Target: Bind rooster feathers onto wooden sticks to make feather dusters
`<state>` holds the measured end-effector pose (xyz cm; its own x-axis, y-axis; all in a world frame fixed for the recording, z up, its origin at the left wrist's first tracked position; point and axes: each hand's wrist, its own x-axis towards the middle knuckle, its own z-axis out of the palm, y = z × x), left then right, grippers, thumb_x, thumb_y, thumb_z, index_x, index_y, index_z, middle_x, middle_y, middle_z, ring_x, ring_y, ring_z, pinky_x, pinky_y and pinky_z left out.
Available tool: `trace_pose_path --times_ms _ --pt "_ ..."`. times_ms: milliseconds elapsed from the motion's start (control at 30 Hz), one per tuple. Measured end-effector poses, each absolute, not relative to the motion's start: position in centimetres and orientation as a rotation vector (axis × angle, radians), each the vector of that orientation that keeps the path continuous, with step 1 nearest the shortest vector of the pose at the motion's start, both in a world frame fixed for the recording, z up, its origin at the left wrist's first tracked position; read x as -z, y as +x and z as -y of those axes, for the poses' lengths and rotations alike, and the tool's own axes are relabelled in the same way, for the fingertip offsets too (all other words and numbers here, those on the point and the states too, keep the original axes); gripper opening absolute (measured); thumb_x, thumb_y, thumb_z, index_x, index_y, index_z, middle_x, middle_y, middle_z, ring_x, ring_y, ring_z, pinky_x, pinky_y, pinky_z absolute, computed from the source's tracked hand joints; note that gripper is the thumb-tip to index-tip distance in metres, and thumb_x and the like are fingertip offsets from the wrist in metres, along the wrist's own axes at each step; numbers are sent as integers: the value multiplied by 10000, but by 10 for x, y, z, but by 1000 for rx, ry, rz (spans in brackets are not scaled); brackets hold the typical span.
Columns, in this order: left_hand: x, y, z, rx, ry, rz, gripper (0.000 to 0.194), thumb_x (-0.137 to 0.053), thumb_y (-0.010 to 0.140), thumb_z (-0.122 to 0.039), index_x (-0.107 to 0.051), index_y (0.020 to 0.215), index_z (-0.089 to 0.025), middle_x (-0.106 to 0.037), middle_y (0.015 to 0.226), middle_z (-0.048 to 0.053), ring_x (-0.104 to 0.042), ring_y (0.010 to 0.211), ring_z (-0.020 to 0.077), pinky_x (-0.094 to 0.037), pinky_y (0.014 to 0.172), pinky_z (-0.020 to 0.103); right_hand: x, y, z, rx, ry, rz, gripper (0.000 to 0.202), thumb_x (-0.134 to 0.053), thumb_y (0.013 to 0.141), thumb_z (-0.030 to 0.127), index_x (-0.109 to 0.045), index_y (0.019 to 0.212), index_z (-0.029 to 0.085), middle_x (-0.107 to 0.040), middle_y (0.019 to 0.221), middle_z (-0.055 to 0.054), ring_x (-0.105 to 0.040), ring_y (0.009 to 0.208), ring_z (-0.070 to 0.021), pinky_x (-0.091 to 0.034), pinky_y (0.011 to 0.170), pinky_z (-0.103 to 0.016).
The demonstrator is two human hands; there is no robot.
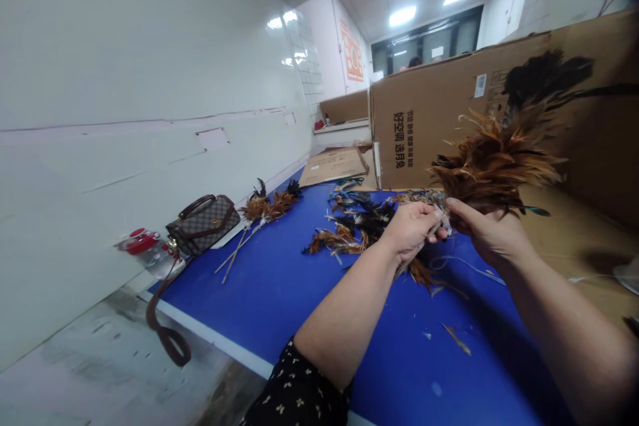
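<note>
On the smooth blue table (pixel 279 293), both hands (pixel 452 229) grip a fluffy feather bundle (pixel 494 160).

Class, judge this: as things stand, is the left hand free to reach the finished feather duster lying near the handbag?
Probably not at once: the left hand is pinching the feather bundle together with the right hand. The blue table toward the finished feather duster looks unobstructed.

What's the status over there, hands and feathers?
Both hands, left and right, grip feather bunch at its base, above blue table. Loose feathers beneath. Nothing in the way.
</note>
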<state>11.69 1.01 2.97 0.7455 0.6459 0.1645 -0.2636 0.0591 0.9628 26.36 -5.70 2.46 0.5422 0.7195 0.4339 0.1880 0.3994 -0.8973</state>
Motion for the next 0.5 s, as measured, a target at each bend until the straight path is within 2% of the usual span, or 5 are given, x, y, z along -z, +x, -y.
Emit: trace_pose_path --times_ms 133,333,500 --pt "-28 116 -7 -718 1366 -332 586 -917 743 -585 -559 963 -176 -674 621 12 -549 494 86 -359 507 203 -25 264 59 -492 -1110 977 489 -938 708 573 -644 757 185 -666 745 -26 -562 652 -151 -480 577 -282" --pt "-26 121 1 -791 1246 -285 657 -983 633 -572 -537 922 -186 -686 696 5 -534 521 64 -335 525 201 -27 265 62 -446 -1143 1025 469 -920 760 561 -660 737 171 -650 700 -14 -546 627 -140 -448 559 -273" --pt "-26 125 5 -845 1201 -278 635 -996 617 -554 -562 876 -170 -677 698 6 -473 505 36 -292 521 202 -24 265 58 -425 -1118 990 466 -922 755 570 -729 916 177 -737 897 -34 -625 763 -166 -524 681 -283"
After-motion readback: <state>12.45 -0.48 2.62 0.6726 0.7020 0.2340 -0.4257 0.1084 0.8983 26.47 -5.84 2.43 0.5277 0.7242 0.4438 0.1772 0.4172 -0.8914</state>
